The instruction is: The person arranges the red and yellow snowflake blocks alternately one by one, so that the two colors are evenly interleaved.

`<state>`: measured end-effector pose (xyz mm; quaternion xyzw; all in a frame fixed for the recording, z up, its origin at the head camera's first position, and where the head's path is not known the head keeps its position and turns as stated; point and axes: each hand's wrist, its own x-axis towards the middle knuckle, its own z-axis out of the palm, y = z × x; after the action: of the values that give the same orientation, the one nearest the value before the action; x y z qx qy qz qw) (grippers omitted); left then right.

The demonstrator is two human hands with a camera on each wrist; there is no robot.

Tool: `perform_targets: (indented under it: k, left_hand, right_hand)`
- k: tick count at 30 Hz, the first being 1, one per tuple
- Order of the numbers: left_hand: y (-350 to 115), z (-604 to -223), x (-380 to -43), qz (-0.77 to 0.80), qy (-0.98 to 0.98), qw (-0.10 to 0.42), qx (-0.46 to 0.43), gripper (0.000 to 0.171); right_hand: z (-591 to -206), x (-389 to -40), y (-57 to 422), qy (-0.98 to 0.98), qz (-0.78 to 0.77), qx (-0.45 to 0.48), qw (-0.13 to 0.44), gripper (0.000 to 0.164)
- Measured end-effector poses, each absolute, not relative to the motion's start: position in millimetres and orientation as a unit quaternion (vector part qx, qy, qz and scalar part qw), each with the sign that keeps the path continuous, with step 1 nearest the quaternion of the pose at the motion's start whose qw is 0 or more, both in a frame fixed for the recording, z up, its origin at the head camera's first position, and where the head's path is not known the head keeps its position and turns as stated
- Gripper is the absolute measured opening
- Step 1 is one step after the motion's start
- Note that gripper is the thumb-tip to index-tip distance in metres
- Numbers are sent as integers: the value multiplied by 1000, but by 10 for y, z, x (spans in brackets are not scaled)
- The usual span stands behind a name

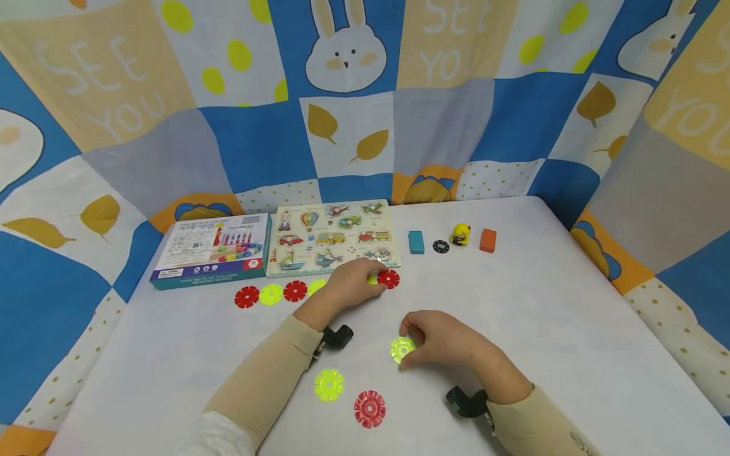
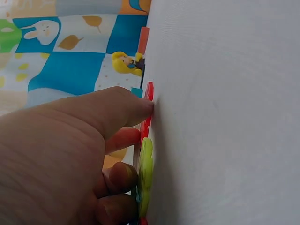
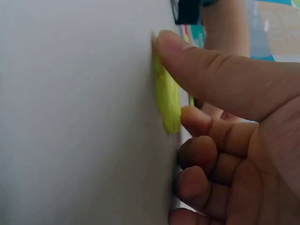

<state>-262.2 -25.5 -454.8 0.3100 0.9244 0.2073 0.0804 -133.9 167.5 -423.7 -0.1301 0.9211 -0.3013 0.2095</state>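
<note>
My left hand [image 1: 355, 283] pinches a red flower-shaped plastic disc [image 1: 389, 278] by its edge, thumb and index finger on either side, at the right end of a row of discs. In the left wrist view, a yellow-green disc [image 2: 146, 176] lies beside the red disc [image 2: 149, 90], near the curled fingers. Closer to the front, my right hand [image 1: 441, 337] grips another yellow-green flower disc [image 1: 402, 349] between thumb and index finger. That disc [image 3: 168, 98] lies close along the white tabletop in the right wrist view. Part of the row is hidden behind my left hand.
Loose in front are a yellow-green disc [image 1: 329, 385] and a red disc [image 1: 370, 409]. Behind the row lie a boxed set [image 1: 213, 250] and a picture puzzle board [image 1: 333, 237]. Further right stand a teal block [image 1: 416, 242], black chip [image 1: 441, 246], yellow duck [image 1: 461, 234] and orange block [image 1: 487, 240].
</note>
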Motion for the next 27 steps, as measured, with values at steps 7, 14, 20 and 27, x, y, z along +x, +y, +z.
perform_targets:
  k: [7,14,20,27]
  left_hand:
    - [-253,-4535,-2625,179,924,82,327,47]
    - [-273,-4551,-2621,174,924,91,328,47]
    - [-276,-4522,-2619,178,924,85,328,44]
    - [-278,-4573,-2626,185,921,88,333,45]
  right_hand:
    - [-3985,-1353,1618,926,-276,-143,214,29]
    - [-3406,-1748,1836,901,-394,-67,170,23]
    - [-3729,-2068,1952,873,-470,-4,130,30]
    - [-4116,-2226,1970,920,-366,47,131,38]
